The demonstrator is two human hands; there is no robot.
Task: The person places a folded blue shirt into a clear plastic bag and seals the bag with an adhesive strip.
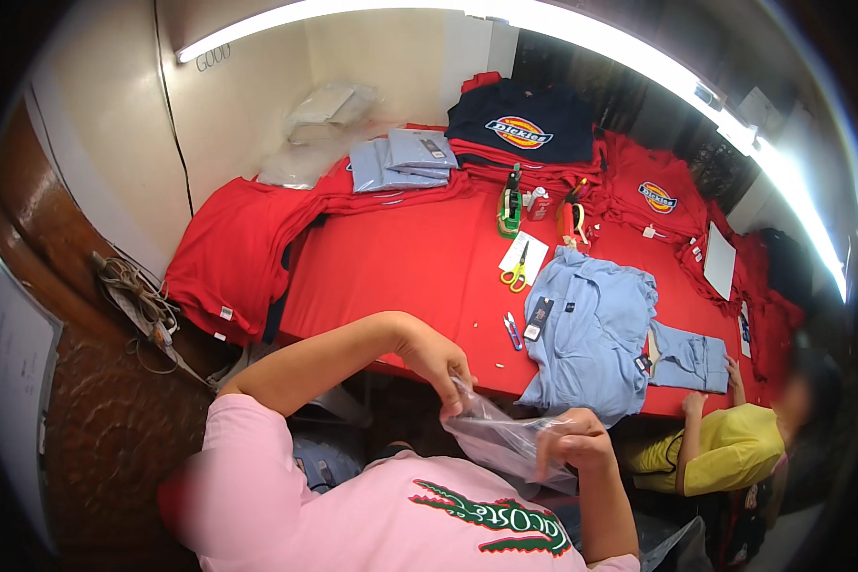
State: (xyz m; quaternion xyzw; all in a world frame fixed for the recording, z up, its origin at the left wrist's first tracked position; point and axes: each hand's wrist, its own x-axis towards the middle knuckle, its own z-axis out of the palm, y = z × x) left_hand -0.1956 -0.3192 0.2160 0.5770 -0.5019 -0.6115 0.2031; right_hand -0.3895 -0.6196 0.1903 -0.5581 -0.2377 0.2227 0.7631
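Observation:
A clear plastic bag hangs stretched between my two hands, just in front of the table's near edge. My left hand pinches its upper left part, fingers closed on the film. Closed fingers of my right hand grip the bag's right side. The bag looks see-through, and I make out nothing inside it. Beyond my hands, light blue folded garments lie in a pile at the table's front edge, with a dark hang tag on top. Small blue-handled snips rest left of that pile.
Yellow-handled scissors, a green tape dispenser and a red-and-white bottle stand or lie on the red table cover. Red shirts and bagged blue garments line the back. A co-worker in yellow handles a blue garment at right.

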